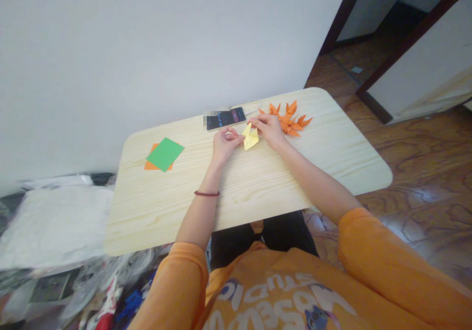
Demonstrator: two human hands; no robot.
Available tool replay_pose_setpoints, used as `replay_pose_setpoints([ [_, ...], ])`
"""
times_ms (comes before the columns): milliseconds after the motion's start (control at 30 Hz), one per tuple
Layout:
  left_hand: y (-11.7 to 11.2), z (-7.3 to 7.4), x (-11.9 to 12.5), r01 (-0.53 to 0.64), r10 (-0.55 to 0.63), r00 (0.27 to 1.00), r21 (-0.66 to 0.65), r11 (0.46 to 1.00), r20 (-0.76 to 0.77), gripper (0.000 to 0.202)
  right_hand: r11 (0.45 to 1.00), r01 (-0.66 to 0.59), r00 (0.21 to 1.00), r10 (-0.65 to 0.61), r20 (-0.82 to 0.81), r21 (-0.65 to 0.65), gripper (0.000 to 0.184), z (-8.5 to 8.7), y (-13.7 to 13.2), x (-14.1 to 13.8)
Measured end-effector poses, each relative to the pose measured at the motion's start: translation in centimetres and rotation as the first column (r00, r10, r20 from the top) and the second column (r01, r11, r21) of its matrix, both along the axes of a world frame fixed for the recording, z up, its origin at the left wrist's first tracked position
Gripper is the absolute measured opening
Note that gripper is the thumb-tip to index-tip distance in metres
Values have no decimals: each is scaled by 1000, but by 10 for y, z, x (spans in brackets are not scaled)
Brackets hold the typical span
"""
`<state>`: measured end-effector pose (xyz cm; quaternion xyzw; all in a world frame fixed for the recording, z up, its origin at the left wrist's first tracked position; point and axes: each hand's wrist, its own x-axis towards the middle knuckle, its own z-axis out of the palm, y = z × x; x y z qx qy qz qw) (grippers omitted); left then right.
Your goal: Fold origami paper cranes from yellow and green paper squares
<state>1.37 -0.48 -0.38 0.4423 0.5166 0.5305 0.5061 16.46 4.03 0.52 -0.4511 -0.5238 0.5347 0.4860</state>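
A small folded piece of yellow origami paper (pixel 251 139) is held between my two hands above the middle of the table. My left hand (pixel 224 145) pinches its left edge between thumb and fingers. At its upper right, the fingertips of my right hand (pixel 269 128) close on a pointed part of the fold. Just beyond my hands lies a phone (pixel 226 118) with its screen lit. Right beside my right hand is a cluster of orange folded-paper pieces (pixel 291 123) with pointed tips, partly hidden by that hand.
Toward the left of the pale wooden table (pixel 162 207) a green paper square (pixel 165 154) overlaps an orange paper sheet (pixel 150 165). A white cable (pixel 258 105) runs near the phone. The wall borders the table's far edge. Bags and clutter (pixel 92 281) fill the floor at the left.
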Motion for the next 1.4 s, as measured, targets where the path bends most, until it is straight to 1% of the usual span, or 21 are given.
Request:
replay_pose_setpoints([
  [200, -2, 3, 3, 18, -18, 1000, 9, 1000, 6, 31, 1000, 7, 1000, -7, -23, -4, 26, 1, 2, 2],
  [300, -2, 3, 3, 33, -33, 999, 2, 999, 11, 35, 1000, -26, 999, 26, -27, -4, 29, 2, -1, 0],
  [400, 1, -1, 2, 47, -47, 998, -17, 999, 37, 33, 998, -62, 997, 62, -34, -4, 32, 4, -3, -1],
  [467, 3, -4, 1, 14, -12, 997, -27, 1000, 72, 31, 998, -55, 996, 54, -72, -20, 31, 5, -3, -1],
  [533, 5, -8, -1, -51, 53, 991, -19, 999, 119, 29, 998, -40, 993, 34, -114, -51, 26, 5, -2, -1],
  [633, 8, -11, -3, -125, 117, 978, 36, 991, 175, 29, 996, -60, 990, 51, -131, -62, 16, 2, -2, 0],
  [700, 10, -11, -4, -155, 136, 973, 91, 984, 187, 32, 995, -95, 988, 91, -122, -31, 17, 1, -3, 0],
  [767, 11, -11, -5, -183, 154, 970, 151, 971, 186, 35, 991, -133, 985, 135, -106, 21, 23, -1, -4, -1],
  [833, 11, -11, -4, -200, 165, 970, 202, 959, 176, 37, 986, -141, 986, 147, -75, 83, 26, -1, -5, -2],
  [933, 10, -9, -3, -191, 159, 976, 245, 950, 146, 39, 982, -92, 994, 99, -35, 162, 28, -3, -5, -3],
  [1033, 9, -8, -1, -176, 149, 982, 270, 946, 119, 41, 979, -27, 999, 34, -29, 201, 28, -6, -3, -5],
  [1167, 7, -6, 3, -164, 137, 985, 297, 941, 109, 41, 965, 39, 999, -39, -6, 259, 18, -9, -2, -5],
  [1300, 2, -2, 8, -154, 123, 986, 323, 934, 114, 38, 935, 97, 990, -127, 68, 340, 7, -6, -5, -4],
  [1400, -2, 0, 11, -137, 114, 989, 302, 943, 94, 37, 904, 110, 976, -176, 126, 413, 5, -2, -9, -4],
])
